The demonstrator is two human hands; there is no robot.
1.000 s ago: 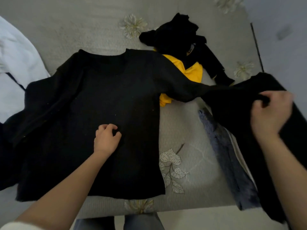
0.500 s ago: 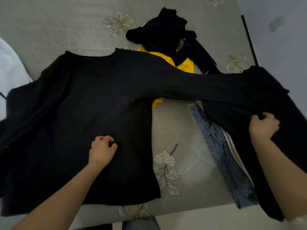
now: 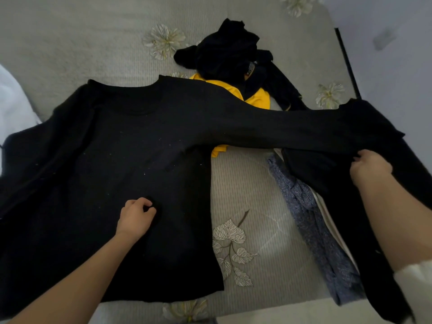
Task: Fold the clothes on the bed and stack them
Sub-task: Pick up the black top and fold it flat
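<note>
A large black long-sleeved sweater lies spread flat on the grey bed, neckline away from me. My left hand rests on its lower middle with curled fingers pinching a fold of the fabric. The sweater's right sleeve is stretched out to the right, and my right hand grips it near the cuff end, above the right-hand stack. The left sleeve lies loose along the sweater's left side.
A crumpled black garment lies on a yellow one behind the sweater. At the right edge sits a stack with a blue-grey knit and black cloth. White fabric is at far left. The bed's front edge is close.
My right hand pulled the right sleeve down and outward, stretching it straight across the bed. My left hand stayed pinching the sweater's body.
</note>
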